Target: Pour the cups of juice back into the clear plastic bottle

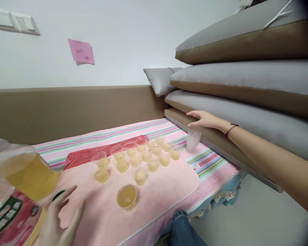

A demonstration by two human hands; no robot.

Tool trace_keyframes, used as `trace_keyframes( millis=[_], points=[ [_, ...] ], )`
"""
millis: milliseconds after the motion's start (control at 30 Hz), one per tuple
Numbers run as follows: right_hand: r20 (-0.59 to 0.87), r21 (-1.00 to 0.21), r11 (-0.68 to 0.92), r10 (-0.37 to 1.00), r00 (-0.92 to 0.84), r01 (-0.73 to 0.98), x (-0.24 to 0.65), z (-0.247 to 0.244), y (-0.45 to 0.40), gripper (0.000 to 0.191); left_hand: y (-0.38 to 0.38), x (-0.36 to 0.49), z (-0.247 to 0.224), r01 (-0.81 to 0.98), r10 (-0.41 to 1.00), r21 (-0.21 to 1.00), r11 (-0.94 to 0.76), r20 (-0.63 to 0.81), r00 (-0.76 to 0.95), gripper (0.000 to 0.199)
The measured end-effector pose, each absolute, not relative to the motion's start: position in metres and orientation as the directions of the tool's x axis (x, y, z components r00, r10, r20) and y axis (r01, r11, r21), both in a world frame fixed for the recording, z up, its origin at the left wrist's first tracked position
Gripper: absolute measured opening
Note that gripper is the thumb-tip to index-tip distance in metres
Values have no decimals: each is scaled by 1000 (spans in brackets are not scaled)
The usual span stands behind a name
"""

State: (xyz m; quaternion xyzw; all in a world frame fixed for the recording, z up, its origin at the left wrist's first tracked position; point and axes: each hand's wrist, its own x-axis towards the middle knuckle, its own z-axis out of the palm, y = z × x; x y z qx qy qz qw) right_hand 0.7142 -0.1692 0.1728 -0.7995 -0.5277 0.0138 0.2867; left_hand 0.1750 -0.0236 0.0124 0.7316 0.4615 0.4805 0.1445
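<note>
Striped cloth (215, 160) bears stacked clear cups (193, 140) just below the loosely spread right hand (203, 119).

white wall (128, 37): pink note (81, 51), switches (17, 23) | gray cushions (242, 77): stacked, right

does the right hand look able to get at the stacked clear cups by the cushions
Likely yes: the right hand looks empty and open, close to the stacked clear cups, and nothing visible stands between them.
</note>
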Motion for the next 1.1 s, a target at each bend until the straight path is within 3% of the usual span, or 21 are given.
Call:
trace_keyframes(
  millis=[133, 233, 333, 467, 633, 1100],
  points=[
    [426, -572, -22, 846, 320, 820, 626, 152, -191, 50, -33, 175, 18, 444, 828, 720, -533, 553, 99, 54],
    [382, -671, 112, 899, 212, 733, 552, 105, -205, 42, -39, 176, 20, 369, 799, 722, -585, 592, 108, 45],
    [281, -825, 134, 940, 193, 549, 490, 45, -204, 38, -46, 174, 20, 350, 792, 725, -594, 604, 92, 39],
    [176, -969, 122, 950, 259, 213, 439, -22, -182, 49, -55, 165, 17, 356, 779, 710, -607, 620, 91, 37],
    [178, -984, 154, 894, 411, 90, 404, -59, -155, 68, -64, 152, 13, 364, 780, 708, -605, 619, 93, 35],
    [212, -969, 248, 823, 528, 4, 362, -72, -133, 71, -71, 124, 10, 337, 811, 752, -566, 582, 62, 33]
  ],
)
